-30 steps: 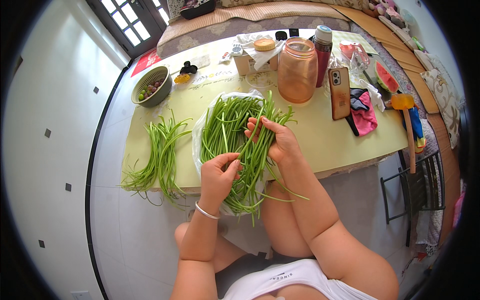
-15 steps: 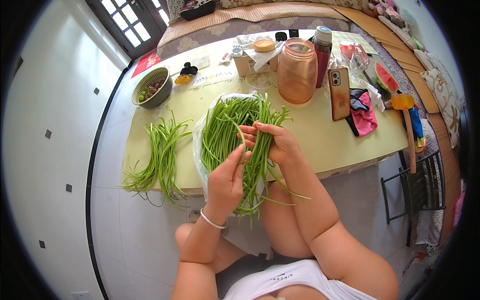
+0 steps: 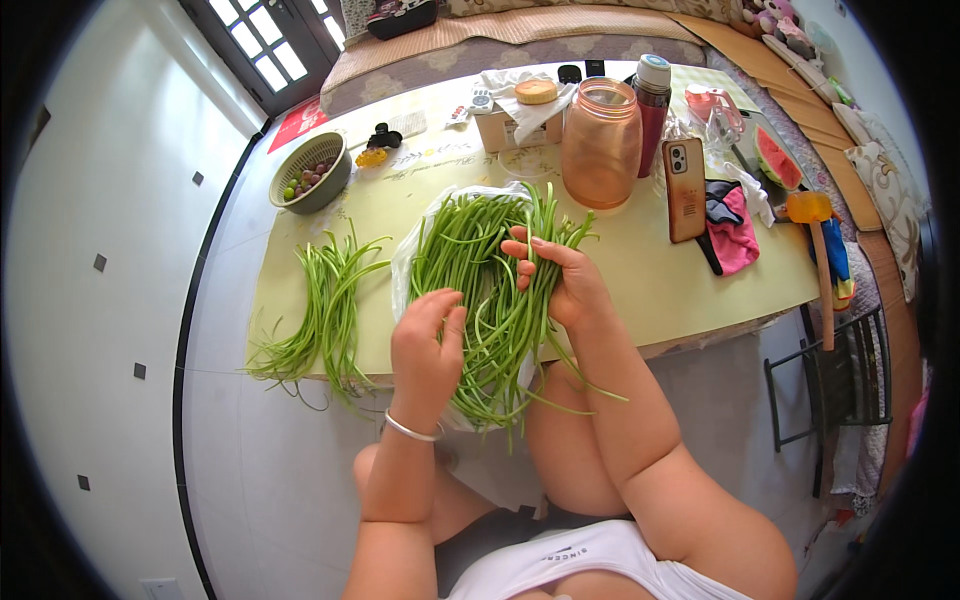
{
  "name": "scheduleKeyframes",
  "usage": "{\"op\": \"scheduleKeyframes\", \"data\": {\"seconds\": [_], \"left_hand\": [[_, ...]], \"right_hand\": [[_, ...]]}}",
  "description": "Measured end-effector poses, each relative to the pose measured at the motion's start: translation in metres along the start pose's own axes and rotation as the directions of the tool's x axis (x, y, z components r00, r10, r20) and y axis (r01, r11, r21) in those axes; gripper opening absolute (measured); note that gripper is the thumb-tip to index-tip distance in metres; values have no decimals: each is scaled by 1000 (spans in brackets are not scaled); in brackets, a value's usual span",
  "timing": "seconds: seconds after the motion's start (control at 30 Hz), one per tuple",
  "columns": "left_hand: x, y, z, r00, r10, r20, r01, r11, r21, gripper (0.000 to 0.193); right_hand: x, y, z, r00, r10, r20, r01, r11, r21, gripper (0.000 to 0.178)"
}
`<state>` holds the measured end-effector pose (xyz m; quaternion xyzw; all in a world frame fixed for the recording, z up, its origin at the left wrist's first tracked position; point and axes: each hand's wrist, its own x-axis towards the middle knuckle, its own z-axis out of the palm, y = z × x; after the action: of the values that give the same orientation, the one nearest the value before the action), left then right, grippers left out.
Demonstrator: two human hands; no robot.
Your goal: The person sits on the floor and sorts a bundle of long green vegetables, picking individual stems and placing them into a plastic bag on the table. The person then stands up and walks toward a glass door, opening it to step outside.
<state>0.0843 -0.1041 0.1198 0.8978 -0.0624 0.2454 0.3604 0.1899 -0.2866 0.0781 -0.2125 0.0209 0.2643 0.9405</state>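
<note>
A large heap of long, thin green vegetable stems (image 3: 460,250) lies in a white plastic bag (image 3: 403,265) at the table's near edge, ends drooping over it. My right hand (image 3: 570,280) is curled round some stems at the heap's right side, thumb and fingertips showing between them. At the heap's left side is my left hand (image 3: 428,345), a pale bangle on its wrist. Its fingers are bent in and closed against the stems; what they hold, if anything, is hidden. A smaller pile of green stems (image 3: 325,310) lies apart on the left.
Behind the heap stand an orange-tinted jar (image 3: 600,150), a red flask (image 3: 652,115) and a tissue box (image 3: 500,130). A basket of grapes (image 3: 325,190) sits far left. Rightward are a phone (image 3: 684,190), pink cloth (image 3: 735,240), a watermelon piece (image 3: 775,160) and a mallet (image 3: 820,250).
My left hand has moved left and slightly down, away from my right hand to the heap's left side. My right hand has shifted slightly right, still among the stems.
</note>
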Motion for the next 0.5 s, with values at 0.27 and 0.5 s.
{"op": "scheduleKeyframes", "data": {"seconds": [0.27, 0.5], "left_hand": [[2, -53, 14, 994, -114, -3, 104, 897, 430, 36], [14, -82, 7, 978, -163, 128, 122, 953, 279, 51]], "right_hand": [[4, 5, -3, 1000, 1, -24, -1, 1000, 13, 34], [4, 6, -3, 999, -9, -44, 9, 1000, -11, 33]]}}
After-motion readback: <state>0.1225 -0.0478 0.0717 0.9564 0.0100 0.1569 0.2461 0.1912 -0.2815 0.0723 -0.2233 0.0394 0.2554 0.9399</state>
